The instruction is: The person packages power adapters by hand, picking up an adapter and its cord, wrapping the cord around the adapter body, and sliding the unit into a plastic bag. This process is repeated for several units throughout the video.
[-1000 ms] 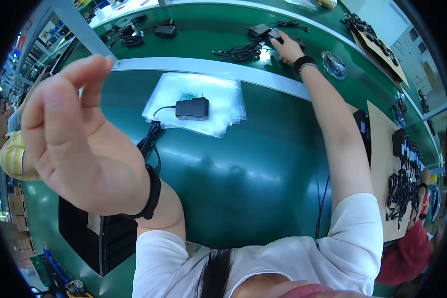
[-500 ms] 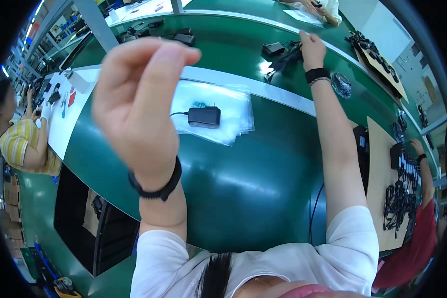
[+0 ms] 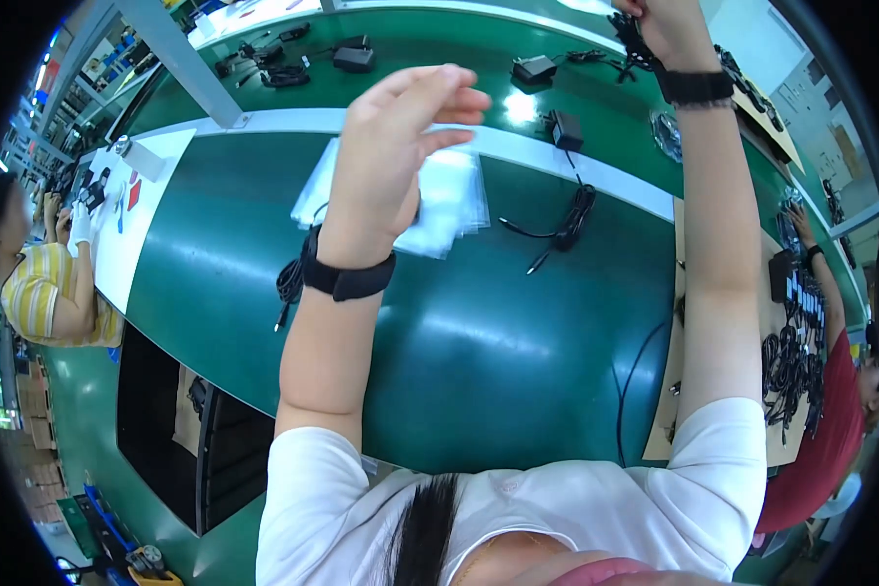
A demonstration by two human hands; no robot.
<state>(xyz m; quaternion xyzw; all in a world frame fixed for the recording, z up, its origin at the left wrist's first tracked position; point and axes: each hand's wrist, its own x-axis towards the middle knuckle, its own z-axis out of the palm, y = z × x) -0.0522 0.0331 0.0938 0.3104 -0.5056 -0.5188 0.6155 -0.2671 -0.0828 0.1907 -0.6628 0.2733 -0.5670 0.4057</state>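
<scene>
My left hand (image 3: 391,146) hovers over a stack of clear plastic bags (image 3: 449,210), its fingers loosely bent and apart with nothing visible in them. It hides most of what lies on the bags. A coiled black cable (image 3: 290,281) shows beside its wrist. At the upper right my right hand (image 3: 669,31) reaches far out, fingers closed on a bundle of black cable (image 3: 633,41); the fingertips are partly cut off by the picture's edge. Between my arms, a black power adapter (image 3: 565,130) sits by the white ledge, its tied cable (image 3: 573,213) lying on the green table.
Beyond the white ledge (image 3: 273,122) lie more adapters (image 3: 534,68) and cables. Cardboard with several black cords (image 3: 791,376) is at right, near a person in red (image 3: 820,430). A person in yellow stripes (image 3: 49,293) works at left. A black bin (image 3: 166,439) stands below.
My right hand has reached farther out and to the right. An adapter with its tied cable now lies between my arms. My left hand has moved right and away, its fingers loosening.
</scene>
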